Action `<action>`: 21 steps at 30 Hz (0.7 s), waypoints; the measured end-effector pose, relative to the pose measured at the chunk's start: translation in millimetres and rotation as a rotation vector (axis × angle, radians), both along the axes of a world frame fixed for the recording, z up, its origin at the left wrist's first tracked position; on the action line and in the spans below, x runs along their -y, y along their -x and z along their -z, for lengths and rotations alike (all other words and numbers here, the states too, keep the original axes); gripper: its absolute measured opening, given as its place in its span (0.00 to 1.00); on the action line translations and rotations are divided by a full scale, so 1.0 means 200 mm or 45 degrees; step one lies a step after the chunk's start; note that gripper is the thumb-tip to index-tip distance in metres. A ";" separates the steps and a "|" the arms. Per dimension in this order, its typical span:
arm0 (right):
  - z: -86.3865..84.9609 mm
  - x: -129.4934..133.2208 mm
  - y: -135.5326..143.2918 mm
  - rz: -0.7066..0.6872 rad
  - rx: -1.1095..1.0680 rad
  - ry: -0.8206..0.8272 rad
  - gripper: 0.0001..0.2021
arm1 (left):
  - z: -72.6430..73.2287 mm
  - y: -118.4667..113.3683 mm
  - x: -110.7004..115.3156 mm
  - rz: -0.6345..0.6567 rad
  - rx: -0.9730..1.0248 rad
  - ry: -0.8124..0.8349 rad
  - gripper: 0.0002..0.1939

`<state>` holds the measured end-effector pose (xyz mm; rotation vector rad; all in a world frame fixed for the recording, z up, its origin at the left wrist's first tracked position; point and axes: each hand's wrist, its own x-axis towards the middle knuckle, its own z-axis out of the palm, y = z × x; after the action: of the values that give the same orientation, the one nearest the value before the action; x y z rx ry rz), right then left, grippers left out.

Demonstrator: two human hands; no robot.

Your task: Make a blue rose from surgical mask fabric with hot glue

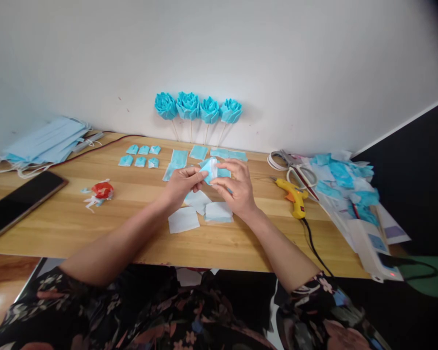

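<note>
Between my two hands a partly folded piece of blue and white mask fabric (209,170) is held above the table. My left hand (184,184) pinches its left side between thumb and fingers. The thumb and fingers of my right hand (237,187) grip its right edge. Below lie loose white fabric pieces (183,220) and a white piece with a blue edge (219,212). Behind my hands are flat blue fabric pieces (175,163). Several small folded blue petals (140,161) sit in two rows to the left.
Several blue fabric flowers on sticks (188,106) lean against the wall. Left are face masks (45,141), a phone (22,201) and a crumpled red wrapper (102,189). Right are a yellow glue gun (295,197), scissors (301,175), fabric scraps (341,172) and a white power strip (372,248).
</note>
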<state>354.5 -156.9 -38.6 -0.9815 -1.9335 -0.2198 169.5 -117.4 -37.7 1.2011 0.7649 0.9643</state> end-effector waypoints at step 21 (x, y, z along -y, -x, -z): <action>-0.01 0.01 0.00 0.016 -0.074 0.071 0.05 | -0.02 -0.01 0.02 0.077 0.080 0.010 0.12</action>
<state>354.8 -159.2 -37.0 -1.0254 -1.8900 -0.1438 171.2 -120.9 -34.2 1.1752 0.6787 0.9437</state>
